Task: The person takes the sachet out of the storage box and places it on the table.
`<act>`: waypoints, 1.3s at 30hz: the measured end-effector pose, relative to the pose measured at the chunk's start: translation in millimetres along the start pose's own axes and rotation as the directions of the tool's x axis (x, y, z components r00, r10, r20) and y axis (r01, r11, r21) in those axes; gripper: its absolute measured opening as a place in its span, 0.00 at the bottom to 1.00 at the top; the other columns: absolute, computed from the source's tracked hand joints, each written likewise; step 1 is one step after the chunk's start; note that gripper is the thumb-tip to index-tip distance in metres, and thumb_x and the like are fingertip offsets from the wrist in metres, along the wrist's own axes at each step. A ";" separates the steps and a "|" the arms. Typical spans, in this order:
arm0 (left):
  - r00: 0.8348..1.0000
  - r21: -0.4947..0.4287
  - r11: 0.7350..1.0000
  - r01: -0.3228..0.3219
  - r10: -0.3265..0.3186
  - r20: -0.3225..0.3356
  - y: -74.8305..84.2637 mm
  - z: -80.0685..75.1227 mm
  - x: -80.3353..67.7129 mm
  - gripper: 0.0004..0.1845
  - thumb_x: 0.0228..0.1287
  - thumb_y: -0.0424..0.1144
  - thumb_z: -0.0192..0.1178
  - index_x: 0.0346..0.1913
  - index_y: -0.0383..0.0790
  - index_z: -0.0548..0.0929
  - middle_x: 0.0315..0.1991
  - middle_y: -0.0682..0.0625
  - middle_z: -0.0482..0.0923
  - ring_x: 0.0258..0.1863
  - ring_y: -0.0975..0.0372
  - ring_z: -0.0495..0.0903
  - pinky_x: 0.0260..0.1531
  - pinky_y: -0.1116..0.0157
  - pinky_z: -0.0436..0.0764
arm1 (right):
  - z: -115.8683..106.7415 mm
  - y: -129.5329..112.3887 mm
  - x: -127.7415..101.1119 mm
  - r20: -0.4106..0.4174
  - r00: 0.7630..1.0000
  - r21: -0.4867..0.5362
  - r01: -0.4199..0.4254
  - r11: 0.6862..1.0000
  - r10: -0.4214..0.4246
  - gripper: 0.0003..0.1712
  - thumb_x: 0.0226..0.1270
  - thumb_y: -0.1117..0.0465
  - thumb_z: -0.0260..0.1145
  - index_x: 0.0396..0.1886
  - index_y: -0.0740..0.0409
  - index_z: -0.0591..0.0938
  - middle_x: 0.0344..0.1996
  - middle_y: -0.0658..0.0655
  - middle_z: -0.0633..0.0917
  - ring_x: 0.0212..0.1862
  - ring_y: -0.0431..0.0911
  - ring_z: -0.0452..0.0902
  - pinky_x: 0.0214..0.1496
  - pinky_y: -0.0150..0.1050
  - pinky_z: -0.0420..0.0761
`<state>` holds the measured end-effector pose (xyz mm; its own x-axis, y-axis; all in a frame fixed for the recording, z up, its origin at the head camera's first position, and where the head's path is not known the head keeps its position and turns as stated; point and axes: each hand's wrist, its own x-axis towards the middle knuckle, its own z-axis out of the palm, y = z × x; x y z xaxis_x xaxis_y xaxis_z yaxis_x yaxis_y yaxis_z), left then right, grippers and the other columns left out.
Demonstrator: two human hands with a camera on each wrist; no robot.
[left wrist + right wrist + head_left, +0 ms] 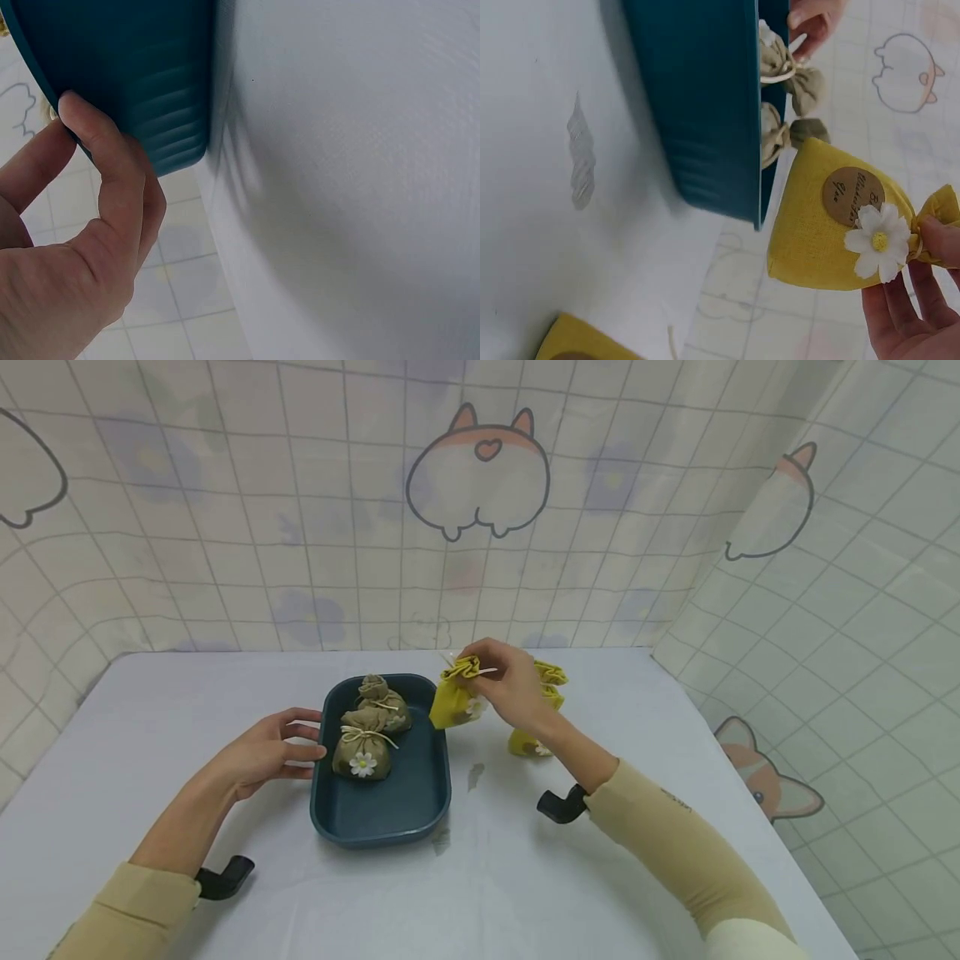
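My left hand (262,753) pinches the left rim of a dark blue-green tray (408,806), thumb at the top edge and fingers along the outer wall. Two brown drawstring sachets (362,752) sit in the tray's left half, one behind the other; the front one bears a white flower. My right hand (519,692) grips a yellow drawstring sachet (448,703) by its gathered neck, raised at the tray's right rim. In the right wrist view, a round brown label (847,193) and a white flower (879,241) show on this sachet.
More yellow sachets (527,743) lie on the white-covered table (525,877) right of the tray, partly hidden behind my right hand. A grid-patterned curtain (337,552) with cartoon animals hangs behind the table and along its right side.
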<state>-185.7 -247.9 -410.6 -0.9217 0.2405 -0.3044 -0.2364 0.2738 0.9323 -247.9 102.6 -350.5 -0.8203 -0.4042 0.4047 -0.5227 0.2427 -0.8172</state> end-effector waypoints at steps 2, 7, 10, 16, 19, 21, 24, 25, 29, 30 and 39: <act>1.000 -0.002 1.000 0.001 -0.001 0.001 0.3 0.1 -0.1 0.39 0.72 0.30 0.62 0.78 0.28 0.52 0.66 0.27 0.61 0.46 0.54 0.82 0.45 0.58 0.87 | -4.8 1.6 -0.4 -0.016 1.000 -0.017 -0.027 0.999 0.027 0.13 0.66 0.73 0.72 0.48 0.62 0.84 0.46 0.58 0.88 0.49 0.51 0.85 0.52 0.40 0.85; 1.000 -0.005 1.000 0.002 -0.002 0.001 0.8 0.5 -0.4 0.39 0.72 0.30 0.62 0.78 0.28 0.52 0.67 0.27 0.60 0.47 0.54 0.82 0.45 0.58 0.86 | -17.2 6.6 -2.4 -0.040 0.997 -0.066 -0.075 0.995 0.073 0.13 0.67 0.72 0.71 0.50 0.60 0.84 0.46 0.56 0.88 0.48 0.49 0.85 0.52 0.38 0.85; 1.000 -0.004 1.000 0.001 -0.001 0.002 0.7 0.3 -1.0 0.40 0.72 0.30 0.62 0.78 0.28 0.52 0.67 0.27 0.60 0.47 0.53 0.82 0.45 0.58 0.87 | -23.7 11.4 -2.7 -0.049 0.996 -0.094 -0.084 0.992 0.079 0.12 0.68 0.71 0.71 0.50 0.59 0.84 0.46 0.55 0.88 0.49 0.48 0.85 0.52 0.38 0.84; 1.000 0.000 1.000 0.004 -0.004 -0.003 1.9 0.6 -0.9 0.40 0.72 0.30 0.62 0.78 0.28 0.52 0.66 0.27 0.61 0.47 0.53 0.82 0.46 0.58 0.86 | -33.8 21.4 -3.2 -0.061 0.993 -0.118 -0.111 0.987 0.104 0.12 0.68 0.71 0.71 0.49 0.59 0.84 0.46 0.55 0.88 0.49 0.48 0.84 0.53 0.39 0.84; 1.000 -0.001 1.000 0.005 -0.005 -0.005 3.1 1.1 -0.7 0.39 0.72 0.30 0.62 0.78 0.28 0.52 0.66 0.27 0.61 0.47 0.52 0.81 0.46 0.58 0.86 | -37.7 28.9 -3.4 -0.062 0.990 -0.118 -0.132 0.984 0.126 0.12 0.67 0.71 0.72 0.49 0.59 0.84 0.46 0.55 0.88 0.49 0.48 0.84 0.53 0.40 0.84; 1.000 -0.001 1.000 0.004 -0.004 -0.003 3.4 1.1 -1.1 0.39 0.72 0.30 0.62 0.78 0.28 0.52 0.67 0.27 0.60 0.48 0.52 0.81 0.46 0.58 0.86 | -39.3 33.7 -3.9 -0.065 0.988 -0.127 -0.148 0.981 0.141 0.13 0.67 0.70 0.72 0.49 0.59 0.84 0.46 0.55 0.88 0.49 0.48 0.84 0.53 0.40 0.84; 1.000 0.002 1.000 0.003 -0.003 -0.001 3.0 0.8 -1.4 0.39 0.72 0.30 0.62 0.78 0.28 0.52 0.67 0.27 0.60 0.48 0.52 0.81 0.46 0.57 0.86 | -40.7 40.1 -4.3 -0.068 0.985 -0.148 -0.166 0.975 0.157 0.13 0.67 0.70 0.73 0.49 0.59 0.84 0.45 0.56 0.88 0.48 0.49 0.85 0.52 0.41 0.84; 1.000 0.003 1.000 0.002 -0.002 0.001 2.6 0.6 -1.6 0.39 0.72 0.30 0.62 0.78 0.28 0.52 0.67 0.27 0.60 0.48 0.52 0.81 0.46 0.57 0.86 | -41.0 42.0 -4.4 -0.067 0.984 -0.159 -0.172 0.972 0.163 0.13 0.67 0.70 0.73 0.49 0.59 0.84 0.45 0.56 0.88 0.48 0.49 0.85 0.52 0.41 0.84; 1.000 0.007 1.000 0.001 -0.001 0.006 1.3 0.1 -1.1 0.39 0.72 0.30 0.62 0.78 0.28 0.52 0.67 0.27 0.61 0.49 0.52 0.81 0.47 0.57 0.86 | -41.3 47.4 -5.2 -0.061 0.981 -0.197 -0.195 0.961 0.186 0.12 0.68 0.69 0.72 0.50 0.60 0.84 0.46 0.57 0.88 0.50 0.50 0.85 0.53 0.42 0.84; 1.000 0.007 1.000 0.000 0.000 0.007 1.0 -0.1 -0.9 0.39 0.72 0.30 0.62 0.78 0.28 0.52 0.67 0.27 0.61 0.49 0.52 0.81 0.47 0.57 0.86 | -41.3 48.9 -5.2 -0.060 0.980 -0.206 -0.199 0.958 0.191 0.12 0.68 0.69 0.72 0.50 0.60 0.84 0.47 0.57 0.88 0.50 0.50 0.84 0.54 0.42 0.84; 1.000 0.013 1.000 0.000 0.000 0.006 -0.7 -1.0 -0.1 0.39 0.72 0.30 0.62 0.78 0.28 0.52 0.67 0.27 0.61 0.49 0.52 0.81 0.47 0.57 0.86 | -38.5 64.1 -5.4 -0.032 0.970 -0.259 -0.242 0.935 0.242 0.11 0.68 0.68 0.72 0.48 0.57 0.83 0.46 0.56 0.87 0.50 0.51 0.85 0.52 0.44 0.85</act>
<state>-185.7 -249.0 -411.0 -0.9197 0.2461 -0.3059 -0.2326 0.2861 0.9295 -286.0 154.4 -389.2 -0.9297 -0.3044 0.2075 -0.3499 0.5532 -0.7560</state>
